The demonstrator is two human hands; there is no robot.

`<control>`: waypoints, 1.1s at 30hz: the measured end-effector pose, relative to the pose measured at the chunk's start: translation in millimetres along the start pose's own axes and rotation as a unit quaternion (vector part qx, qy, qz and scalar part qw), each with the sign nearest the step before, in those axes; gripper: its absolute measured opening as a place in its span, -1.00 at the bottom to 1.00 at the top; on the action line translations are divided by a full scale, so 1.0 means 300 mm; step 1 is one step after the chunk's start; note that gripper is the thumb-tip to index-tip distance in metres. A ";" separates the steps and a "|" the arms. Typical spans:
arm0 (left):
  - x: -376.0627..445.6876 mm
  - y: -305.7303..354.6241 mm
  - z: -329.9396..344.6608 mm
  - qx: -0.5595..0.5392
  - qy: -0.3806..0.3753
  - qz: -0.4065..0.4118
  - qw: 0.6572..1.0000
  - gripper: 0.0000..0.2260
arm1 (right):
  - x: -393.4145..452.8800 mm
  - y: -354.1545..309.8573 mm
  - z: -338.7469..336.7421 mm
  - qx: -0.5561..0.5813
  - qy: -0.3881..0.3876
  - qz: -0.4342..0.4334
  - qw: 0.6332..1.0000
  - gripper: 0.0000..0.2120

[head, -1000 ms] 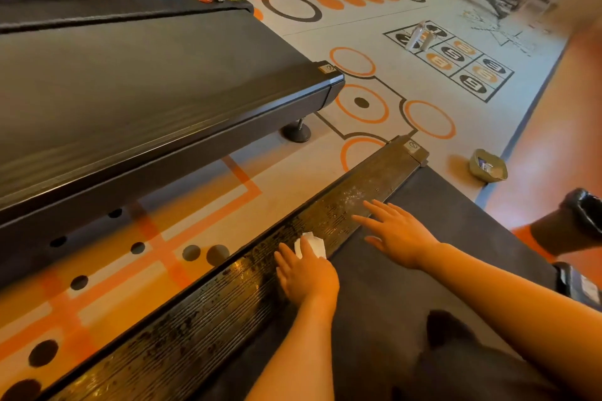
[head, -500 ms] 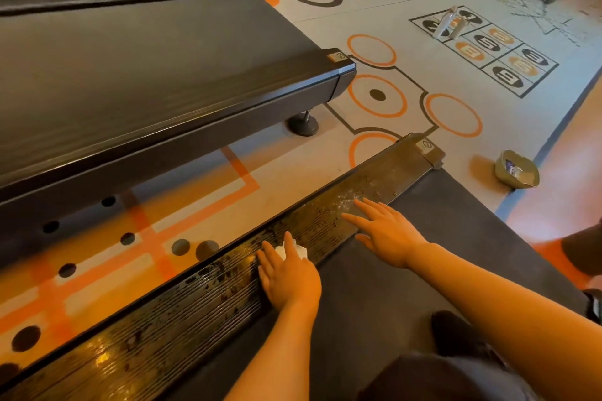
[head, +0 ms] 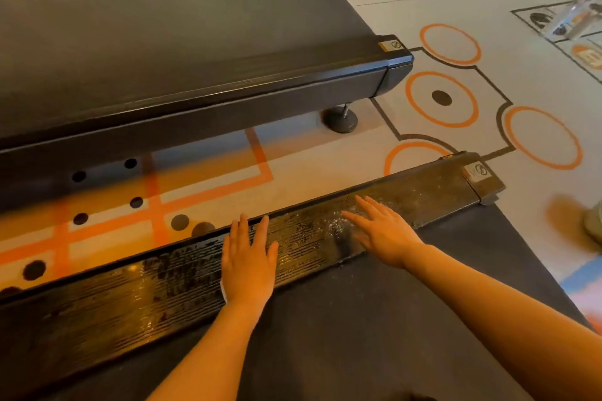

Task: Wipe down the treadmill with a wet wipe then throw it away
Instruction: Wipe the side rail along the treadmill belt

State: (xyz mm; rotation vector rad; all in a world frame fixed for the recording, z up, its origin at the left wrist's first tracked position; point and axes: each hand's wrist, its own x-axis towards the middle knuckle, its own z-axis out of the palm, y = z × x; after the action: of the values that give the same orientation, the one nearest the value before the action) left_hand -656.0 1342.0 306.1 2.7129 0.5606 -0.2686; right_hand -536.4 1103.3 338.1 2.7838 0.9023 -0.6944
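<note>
The treadmill's ribbed black side rail (head: 423, 198) runs diagonally in front of me, its wiped part shiny and wet, with white specks near its middle. My left hand (head: 249, 259) lies flat on the rail with straight fingers, pressing the white wet wipe (head: 223, 290), of which only a thin edge shows under the palm. My right hand (head: 381, 229) rests flat and spread on the rail further right, at the edge of the dark running belt (head: 407, 319). It holds nothing.
A second treadmill (head: 179, 52) stands parallel on the left, on a round foot (head: 340, 120). Between them lies floor with orange lines and black dots. Clear bottles (head: 576, 16) lie on the floor at far right.
My left hand has slid left along the rail with the wipe, which is now almost fully covered. The view has moved closer and lower. My right hand stays on the rail.
</note>
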 end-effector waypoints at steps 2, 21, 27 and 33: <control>0.001 0.017 0.005 0.026 0.011 -0.008 1.000 -0.49 | 0.038 0.040 -0.002 -0.002 0.009 -0.028 1.000 -0.47; -0.101 0.054 0.009 0.108 0.056 -0.168 0.978 -0.52 | 0.178 0.107 0.063 0.021 0.093 -0.174 0.980 -0.48; -0.181 -0.067 -0.044 0.110 0.051 -0.211 0.970 -0.52 | 0.184 -0.169 0.111 0.126 0.156 -0.266 0.943 -0.57; -0.270 -0.219 -0.034 0.092 0.081 -0.260 0.958 -0.53 | 0.158 -0.446 0.146 0.104 0.149 -0.432 0.884 -0.47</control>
State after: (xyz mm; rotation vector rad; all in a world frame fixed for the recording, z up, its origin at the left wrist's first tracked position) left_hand -755.2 1374.2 315.8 2.7290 1.3610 -0.2369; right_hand -597.5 1225.3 279.0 2.5936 2.3142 -0.4503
